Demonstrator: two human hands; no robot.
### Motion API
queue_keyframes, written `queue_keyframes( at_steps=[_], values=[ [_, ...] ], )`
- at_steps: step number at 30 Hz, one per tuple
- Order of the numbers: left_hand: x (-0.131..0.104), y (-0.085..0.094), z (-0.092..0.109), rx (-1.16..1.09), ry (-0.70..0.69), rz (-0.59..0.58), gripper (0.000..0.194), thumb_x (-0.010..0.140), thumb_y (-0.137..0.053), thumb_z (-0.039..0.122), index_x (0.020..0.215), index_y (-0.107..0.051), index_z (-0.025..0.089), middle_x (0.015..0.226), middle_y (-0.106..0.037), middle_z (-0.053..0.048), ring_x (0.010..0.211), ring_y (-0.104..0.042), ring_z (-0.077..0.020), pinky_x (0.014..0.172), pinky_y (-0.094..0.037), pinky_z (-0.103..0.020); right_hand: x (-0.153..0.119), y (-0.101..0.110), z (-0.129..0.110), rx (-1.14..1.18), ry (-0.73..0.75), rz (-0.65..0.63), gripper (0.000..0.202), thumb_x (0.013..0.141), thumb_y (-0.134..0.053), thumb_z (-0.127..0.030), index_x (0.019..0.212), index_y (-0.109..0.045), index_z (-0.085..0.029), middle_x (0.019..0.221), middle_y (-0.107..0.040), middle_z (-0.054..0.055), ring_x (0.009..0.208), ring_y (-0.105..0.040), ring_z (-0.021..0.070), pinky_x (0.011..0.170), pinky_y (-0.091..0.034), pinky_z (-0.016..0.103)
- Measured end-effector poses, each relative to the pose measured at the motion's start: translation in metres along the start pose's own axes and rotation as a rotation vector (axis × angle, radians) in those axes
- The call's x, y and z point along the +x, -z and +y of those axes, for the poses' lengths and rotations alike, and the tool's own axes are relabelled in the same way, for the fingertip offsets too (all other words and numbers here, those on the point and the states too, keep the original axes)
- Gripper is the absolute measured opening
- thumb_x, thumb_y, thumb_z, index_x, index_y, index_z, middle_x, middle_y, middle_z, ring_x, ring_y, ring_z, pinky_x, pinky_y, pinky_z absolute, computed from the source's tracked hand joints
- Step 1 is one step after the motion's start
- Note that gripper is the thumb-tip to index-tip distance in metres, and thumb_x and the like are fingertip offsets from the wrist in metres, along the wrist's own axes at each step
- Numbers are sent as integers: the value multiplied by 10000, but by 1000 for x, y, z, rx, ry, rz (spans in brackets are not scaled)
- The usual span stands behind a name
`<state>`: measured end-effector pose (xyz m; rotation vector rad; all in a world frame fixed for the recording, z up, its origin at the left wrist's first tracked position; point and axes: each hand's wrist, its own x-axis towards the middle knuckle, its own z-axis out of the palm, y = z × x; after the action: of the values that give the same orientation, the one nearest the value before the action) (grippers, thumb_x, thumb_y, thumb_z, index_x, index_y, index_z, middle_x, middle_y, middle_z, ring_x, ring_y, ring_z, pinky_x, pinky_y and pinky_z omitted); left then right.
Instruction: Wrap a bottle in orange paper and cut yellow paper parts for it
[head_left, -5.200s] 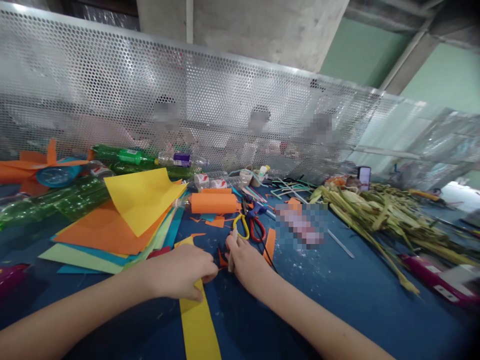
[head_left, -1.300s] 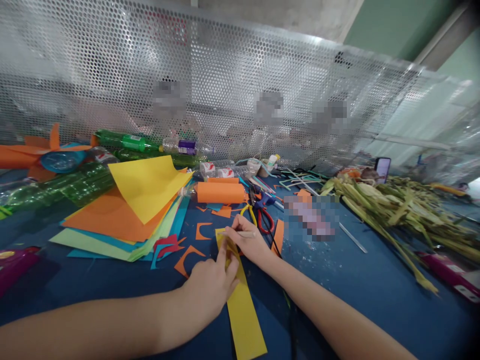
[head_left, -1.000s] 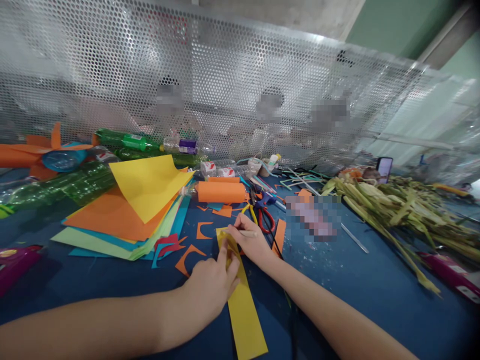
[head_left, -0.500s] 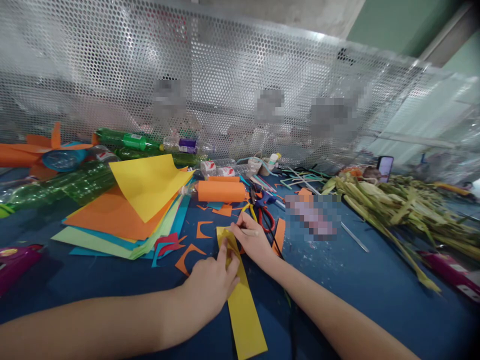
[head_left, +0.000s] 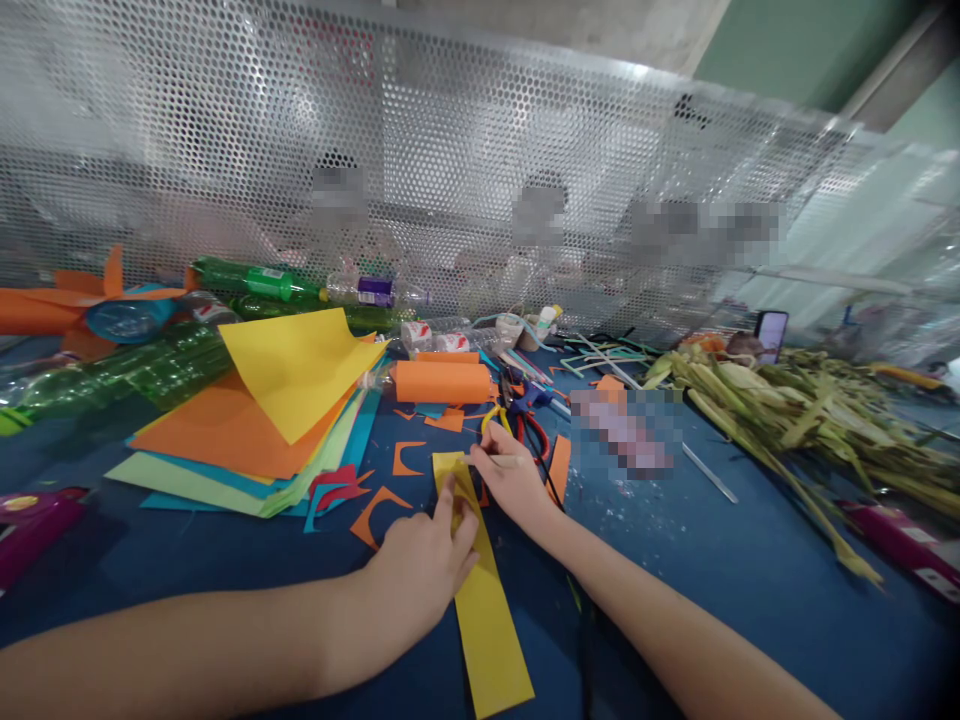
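A long yellow paper strip (head_left: 491, 620) lies lengthwise on the blue table (head_left: 645, 600). My left hand (head_left: 427, 560) rests on its upper part, fingers spread and pressing it flat. Beside the strip's far end, my right hand (head_left: 514, 480) is closed around a thin pale pencil (head_left: 506, 461), its tip at the strip's right edge. Orange paper scraps (head_left: 381, 515) lie left of the strip. Just beyond my right hand are red-handled scissors (head_left: 534, 440) and a yellow-handled tool (head_left: 495, 415).
Stacked coloured paper (head_left: 225, 430) lies at left, near green bottles (head_left: 172, 360). An orange-wrapped bottle (head_left: 442, 382) sits behind the strip. Dried husks (head_left: 795, 410) and a magenta glue gun (head_left: 900, 545) are at right. A perforated metal screen (head_left: 450, 130) stands behind.
My right hand has shifted slightly right, drawing the pencil back from over the strip to its edge. My left hand has stayed in place.
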<state>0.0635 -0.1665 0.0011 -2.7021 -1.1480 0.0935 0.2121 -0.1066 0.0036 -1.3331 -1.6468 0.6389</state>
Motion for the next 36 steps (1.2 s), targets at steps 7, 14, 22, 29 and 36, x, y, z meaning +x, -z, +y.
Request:
queue_keyframes(
  at_steps=[7, 14, 22, 29, 36],
  values=[
    [0, -9, 0, 6, -33, 23, 410, 889, -412, 291, 1263, -421, 123, 1340, -353, -268, 827, -626, -246, 510, -479, -279, 0, 4, -1, -30, -22, 30, 205, 716, -455, -183, 596, -294, -223, 540, -295, -77, 501, -297, 99, 492, -266, 230],
    [-1, -6, 0, 10, -76, 49, 358, 906, -360, 261, 1225, -460, 133, 1291, -429, -237, 878, -613, -265, 492, -487, -282, -1, 6, -5, -36, -27, 53, 216, 693, -455, -184, 570, -282, -222, 511, -257, -81, 486, -268, 96, 468, -245, 230],
    [-1, -6, 0, 64, -56, 57, 387, 895, -371, 284, 1240, -450, 125, 1293, -422, -259, 624, -622, -207, 433, -484, -314, -1, 7, -3, -47, -20, 64, 248, 697, -467, -185, 552, -269, -219, 513, -255, -76, 488, -275, 95, 474, -244, 235],
    [-2, 1, 3, 29, -3, 57, 397, 893, -377, 329, 1225, -467, 131, 1291, -433, -260, 571, -613, -193, 433, -495, -319, -2, 3, -7, 301, -52, 39, 209, 815, -479, -301, 661, -358, -228, 505, -396, -79, 477, -386, 102, 500, -318, 238],
    [-3, 4, 1, 20, 29, 60, 356, 885, -395, 303, 1190, -495, 150, 1292, -434, -255, 524, -602, -171, 441, -495, -317, -2, -5, 1, 366, -80, -149, 247, 805, -536, -347, 660, -379, -224, 473, -432, -86, 435, -373, 88, 459, -305, 223]
  ],
)
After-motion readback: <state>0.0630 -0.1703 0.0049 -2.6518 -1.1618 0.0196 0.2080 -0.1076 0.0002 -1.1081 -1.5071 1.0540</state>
